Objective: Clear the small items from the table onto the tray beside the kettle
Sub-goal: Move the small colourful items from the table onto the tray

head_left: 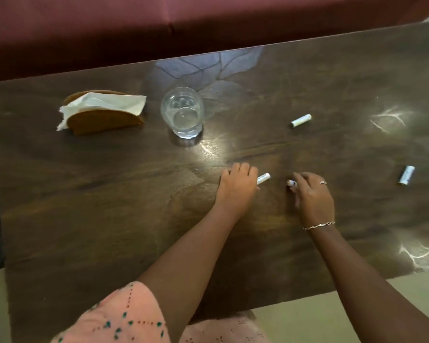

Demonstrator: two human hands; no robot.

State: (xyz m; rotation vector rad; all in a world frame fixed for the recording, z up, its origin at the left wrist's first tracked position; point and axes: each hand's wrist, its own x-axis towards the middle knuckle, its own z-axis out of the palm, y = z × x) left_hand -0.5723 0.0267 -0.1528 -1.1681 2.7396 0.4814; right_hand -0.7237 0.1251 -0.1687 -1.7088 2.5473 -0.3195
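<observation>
Your left hand [238,185] gripped one battery [264,178] and your right hand [313,198] pinched a second battery [291,183], probably to carry both together.

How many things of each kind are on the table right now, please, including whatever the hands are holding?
Small white cylinders, likely batteries: 4 (far cylinder, right-side cylinder, left-held cylinder in the left hand, right-held cylinder in the right hand)
Drinking glass: 1
Napkin holder, with napkins: 1
Total: 6
</observation>
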